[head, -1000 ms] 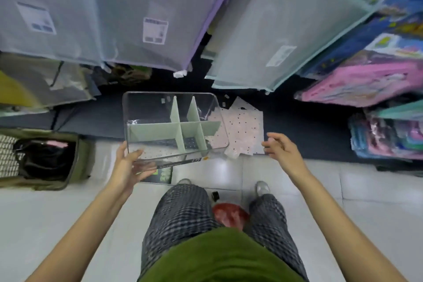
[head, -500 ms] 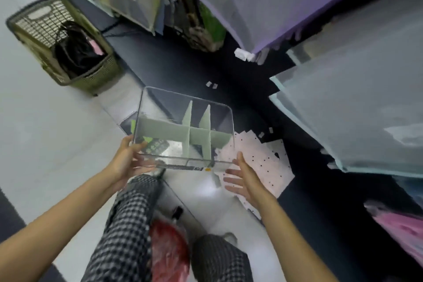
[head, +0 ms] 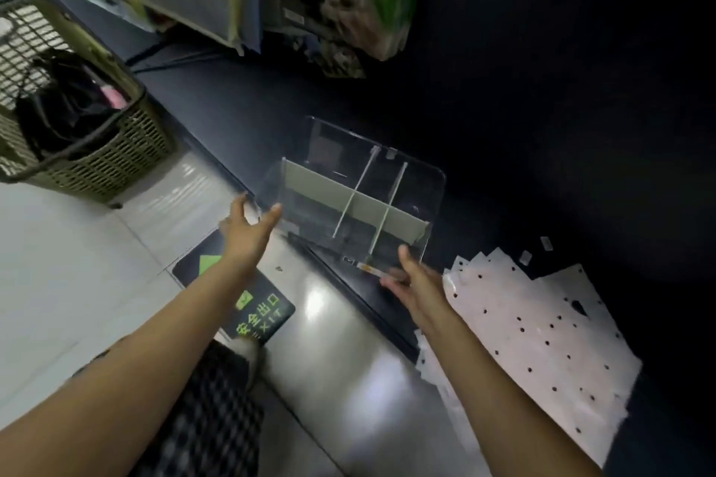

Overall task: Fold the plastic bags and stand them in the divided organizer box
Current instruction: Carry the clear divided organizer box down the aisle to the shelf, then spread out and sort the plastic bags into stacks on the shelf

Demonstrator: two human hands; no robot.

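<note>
Your organizer box (head: 360,201) sits on the dark floor mat (head: 503,128), just past the tile edge; your left hand (head: 248,232) is spread at its left wall, your right hand (head: 416,283) loose-fingered at its near corner, neither gripping; the box looks light, rigid and slick, so hold opposite walls; the dotted plastic bags (head: 534,337), limp and slippery, lie beside it.
</note>
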